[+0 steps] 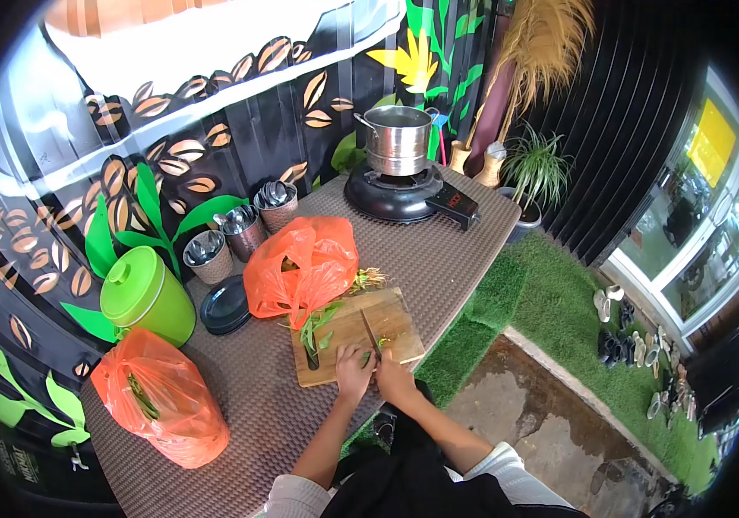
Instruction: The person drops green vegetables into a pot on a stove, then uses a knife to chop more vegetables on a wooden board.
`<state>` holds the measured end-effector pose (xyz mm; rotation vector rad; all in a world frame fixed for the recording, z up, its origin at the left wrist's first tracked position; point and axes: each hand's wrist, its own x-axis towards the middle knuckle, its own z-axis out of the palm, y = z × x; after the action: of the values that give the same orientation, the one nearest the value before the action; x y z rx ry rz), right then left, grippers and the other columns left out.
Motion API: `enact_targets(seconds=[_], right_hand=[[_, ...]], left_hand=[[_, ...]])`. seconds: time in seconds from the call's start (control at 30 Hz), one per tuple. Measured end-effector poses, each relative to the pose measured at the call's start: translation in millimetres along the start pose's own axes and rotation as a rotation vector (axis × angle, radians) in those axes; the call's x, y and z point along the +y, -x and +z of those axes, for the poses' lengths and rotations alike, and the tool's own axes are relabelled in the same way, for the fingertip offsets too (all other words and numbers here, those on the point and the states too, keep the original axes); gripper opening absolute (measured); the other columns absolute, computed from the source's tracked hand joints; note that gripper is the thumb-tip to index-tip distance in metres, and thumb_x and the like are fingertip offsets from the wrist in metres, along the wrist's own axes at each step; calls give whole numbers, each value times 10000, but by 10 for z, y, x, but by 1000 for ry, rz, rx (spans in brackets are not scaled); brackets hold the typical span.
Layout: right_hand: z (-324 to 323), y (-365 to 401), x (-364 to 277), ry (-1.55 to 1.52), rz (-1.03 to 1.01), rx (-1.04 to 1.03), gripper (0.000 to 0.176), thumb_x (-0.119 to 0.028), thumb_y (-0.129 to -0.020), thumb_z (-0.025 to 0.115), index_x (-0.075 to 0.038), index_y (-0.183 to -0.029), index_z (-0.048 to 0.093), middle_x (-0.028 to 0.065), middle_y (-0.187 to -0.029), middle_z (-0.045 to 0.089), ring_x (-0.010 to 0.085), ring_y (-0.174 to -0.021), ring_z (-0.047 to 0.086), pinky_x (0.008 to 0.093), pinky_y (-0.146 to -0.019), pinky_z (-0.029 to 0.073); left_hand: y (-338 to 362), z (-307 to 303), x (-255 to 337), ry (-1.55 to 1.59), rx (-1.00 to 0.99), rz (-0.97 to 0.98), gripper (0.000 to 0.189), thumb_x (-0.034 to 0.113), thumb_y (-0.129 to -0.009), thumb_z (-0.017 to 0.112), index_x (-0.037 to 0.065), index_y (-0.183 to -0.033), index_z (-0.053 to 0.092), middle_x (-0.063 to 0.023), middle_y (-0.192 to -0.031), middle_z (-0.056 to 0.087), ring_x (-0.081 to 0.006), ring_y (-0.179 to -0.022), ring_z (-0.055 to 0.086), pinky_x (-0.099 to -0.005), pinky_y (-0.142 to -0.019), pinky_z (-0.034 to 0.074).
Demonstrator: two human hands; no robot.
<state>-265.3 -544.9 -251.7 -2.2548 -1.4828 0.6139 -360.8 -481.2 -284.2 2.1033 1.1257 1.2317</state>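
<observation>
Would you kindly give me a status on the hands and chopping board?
Right hand shut on knife. Left hand on cutting board beside the blade, grip unclear; greens lie there. Orange bag overlaps the board's far corner.

Dark-bladed knife (pixel 371 334) angled over small green vegetable (pixel 366 354) on wooden cutting board (pixel 397 314)

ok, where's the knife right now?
Head view, centre: the knife is over the wooden cutting board, gripped by the right hand, its blade pointing away; the left hand sits just beside it.
</observation>
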Motion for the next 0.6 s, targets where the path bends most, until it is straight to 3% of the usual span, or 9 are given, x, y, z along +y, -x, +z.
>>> enact_targets(seconds=[0.2, 0.27, 0.6], right_hand=[[-23, -150, 40, -35, 7, -6, 289, -214, -934, 459, 9, -1102, 384, 318, -865, 629, 470, -849, 629, 559, -733, 494], [-69, -166, 56, -9, -28, -10, 254, -226, -939, 466, -2, -1041, 403, 283, -832, 648, 438, -830, 653, 514, -733, 521], [-60, -106, 61, 72, 44, 43, 262, -231, -949, 439, -9, -1077, 383, 267, -809, 650, 455, -784, 645, 540, -698, 514]], left_hand=[[25, 17, -14, -11, 15, 25, 113, 102, -729, 717, 47, -828, 706, -93, -863, 636, -293, -892, 547, -375, -780, 459], [11, 21, -17, -23, 11, 22, 118, 91, -724, 712, 45, -832, 708, -91, -863, 638, -291, -893, 547, -372, -786, 464], [-7, 11, -39, 1, -21, 12, 120, 57, -740, 684, 49, -859, 695, -75, -897, 659, -282, -901, 553, -359, -798, 470]])
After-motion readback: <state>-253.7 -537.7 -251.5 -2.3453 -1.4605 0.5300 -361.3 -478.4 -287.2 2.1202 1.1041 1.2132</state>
